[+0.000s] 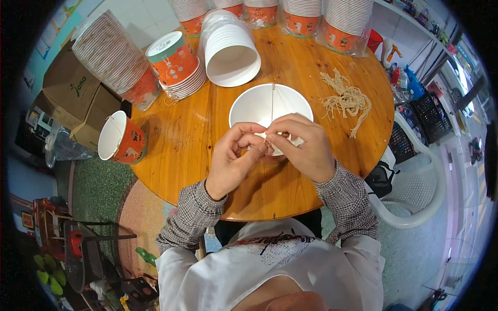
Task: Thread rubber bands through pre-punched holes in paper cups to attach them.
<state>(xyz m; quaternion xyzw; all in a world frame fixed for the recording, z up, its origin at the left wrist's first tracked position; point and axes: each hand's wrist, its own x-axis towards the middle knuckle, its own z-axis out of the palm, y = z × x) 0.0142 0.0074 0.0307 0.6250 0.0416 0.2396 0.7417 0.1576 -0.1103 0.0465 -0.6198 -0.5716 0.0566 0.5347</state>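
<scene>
Tan cord (273,101) crossed the white paper bucket (246,106), at whose near rim our left hand (231,160) and right hand (308,145) had fingers (246,127) pinched together on the cord's end, which, we judged, needed steady tension for snug knotting.

We find the bench (179,150) brightly lit and fairly sharp, with soft shadows, bluish glare at right, dimness at near left, and curved, black-rimmed edges.

Round wooden table (181,127); white plastic chair (415,181); green speckled floor (101,192); pale tiled wall (140,18).
</scene>
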